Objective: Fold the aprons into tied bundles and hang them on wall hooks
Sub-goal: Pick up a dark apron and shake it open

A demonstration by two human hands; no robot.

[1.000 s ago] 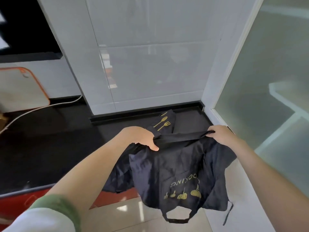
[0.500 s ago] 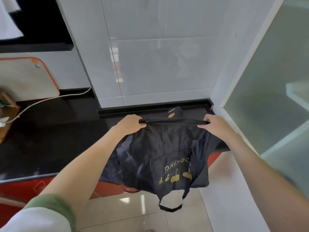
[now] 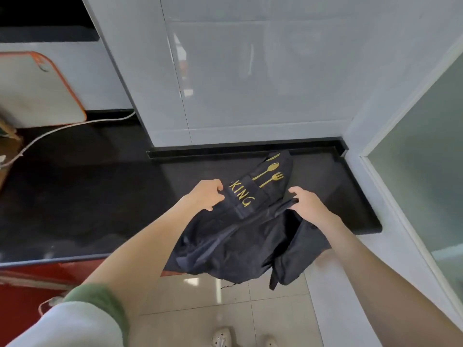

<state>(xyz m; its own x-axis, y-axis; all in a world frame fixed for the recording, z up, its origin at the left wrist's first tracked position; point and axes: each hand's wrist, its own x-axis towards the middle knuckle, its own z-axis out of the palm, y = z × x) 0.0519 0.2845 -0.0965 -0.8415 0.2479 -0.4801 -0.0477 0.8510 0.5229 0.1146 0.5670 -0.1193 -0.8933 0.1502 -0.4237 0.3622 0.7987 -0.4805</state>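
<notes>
Left hand and right hand fingers pinch the apron, its length running off the counter toward the person

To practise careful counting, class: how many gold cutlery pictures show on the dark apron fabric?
2 clearly: a spoon and a fork beside it, on the apron past the gold lettering. A gold sliver above them may be a third, mostly hidden.
</notes>
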